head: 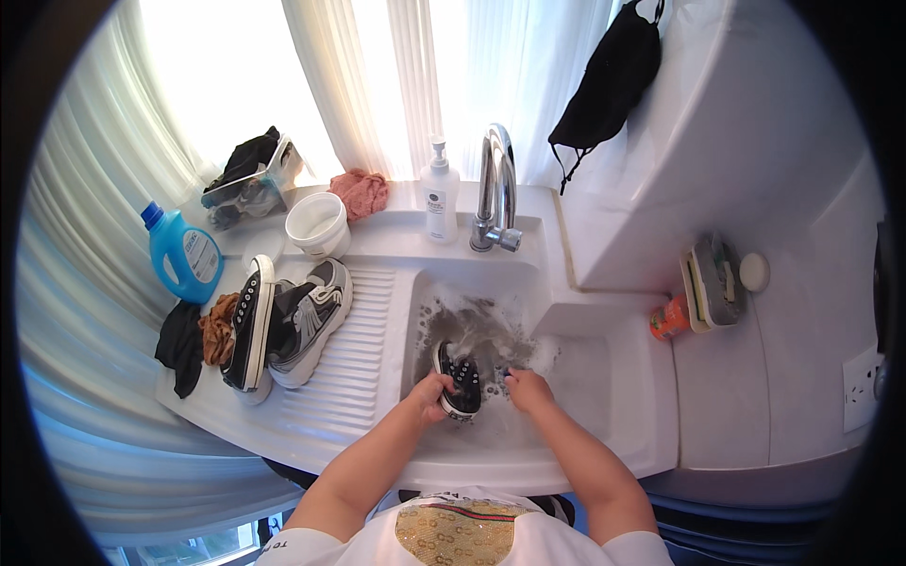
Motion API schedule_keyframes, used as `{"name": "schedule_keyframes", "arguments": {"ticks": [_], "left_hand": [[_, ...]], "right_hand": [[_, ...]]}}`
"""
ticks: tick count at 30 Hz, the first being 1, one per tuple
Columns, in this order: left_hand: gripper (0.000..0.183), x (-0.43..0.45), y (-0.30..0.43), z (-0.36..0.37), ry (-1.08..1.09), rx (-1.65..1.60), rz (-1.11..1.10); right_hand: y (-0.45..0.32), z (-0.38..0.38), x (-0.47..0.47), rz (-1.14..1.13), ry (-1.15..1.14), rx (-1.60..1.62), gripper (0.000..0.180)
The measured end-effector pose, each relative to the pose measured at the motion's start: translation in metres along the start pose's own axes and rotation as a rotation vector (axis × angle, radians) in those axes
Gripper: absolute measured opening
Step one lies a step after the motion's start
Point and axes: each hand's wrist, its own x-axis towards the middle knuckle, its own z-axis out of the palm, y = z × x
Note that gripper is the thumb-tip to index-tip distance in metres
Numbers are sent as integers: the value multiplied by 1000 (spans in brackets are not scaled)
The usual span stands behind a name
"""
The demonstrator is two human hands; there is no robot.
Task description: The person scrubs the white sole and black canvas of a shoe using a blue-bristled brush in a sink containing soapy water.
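Note:
My left hand (430, 400) grips the heel end of a black canvas sneaker (464, 385) with a white rubber sole, held in a white sink basin (495, 453) of dark, foamy water. The shoe's toe points away from me or is partly sunk; the water hides some of it. To the right of the shoe, my right hand (527, 389) is closed around a small dark blue object (505, 372), mostly hidden by the fingers, so its kind cannot be told. A gap lies between this hand and the shoe.
A ribbed drainboard (354, 339) at left holds another black sneaker (249, 325) and grey athletic shoes (315, 322). Behind them stand a blue detergent bottle (185, 253) and a white tub (318, 225). A pump bottle (439, 194) and chrome faucet (495, 191) stand behind the basin; an orange bottle (670, 318) is right.

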Motion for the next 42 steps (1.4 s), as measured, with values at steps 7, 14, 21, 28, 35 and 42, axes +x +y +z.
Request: {"name": "schedule_keyframes", "arguments": {"ticks": [7,14,21,28,35,42], "left_hand": [[94,-36,-1,34,20,424,277],[96,-30,-13,30,107,843,556],[93,-40,-10,39,168,1081,617],[92,-21,-10,20,310,1151,505],[93,-8,-21,15,441,985,469],[72,26,-23,-9,593,1191,127]], "right_hand": [[-59,-57,-78,-318,35,109,35],[-64,-66,-78,-338,173,-177,35],[-50,-76,-52,-341,385,-160,36],[-65,-64,-80,-423,206,-248,36],[-61,-33,-25,-154,124,-77,36],[-35,-27,-6,-319,-40,195,35]]}}
